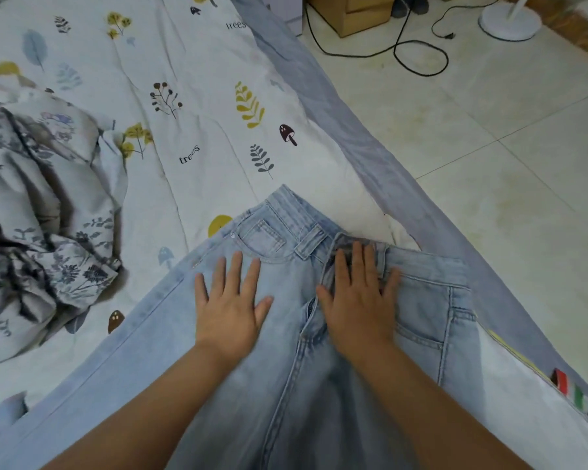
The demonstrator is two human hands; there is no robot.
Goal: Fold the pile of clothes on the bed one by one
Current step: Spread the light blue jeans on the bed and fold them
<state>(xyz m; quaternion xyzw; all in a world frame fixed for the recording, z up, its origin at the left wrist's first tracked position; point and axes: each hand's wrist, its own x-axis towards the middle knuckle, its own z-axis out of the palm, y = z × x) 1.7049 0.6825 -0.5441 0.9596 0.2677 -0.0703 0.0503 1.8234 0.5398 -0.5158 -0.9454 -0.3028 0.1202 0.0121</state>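
Observation:
A pair of light blue jeans (282,385) lies spread front side up on the bed, waistband away from me. My left hand (230,305) presses flat on the left hip below the pocket, fingers spread. My right hand (357,300) lies flat over the fly, fingers straight and reaching the waistband. A crumpled grey and white floral garment (45,212) sits in a heap at the left of the bed.
The bed (190,106) wears a white sheet printed with leaves and mushrooms, and its grey-blue edge (370,147) runs diagonally on the right. Beyond it is tiled floor (510,137) with a black cable (414,52), a cardboard box (350,11) and a white fan base (510,22).

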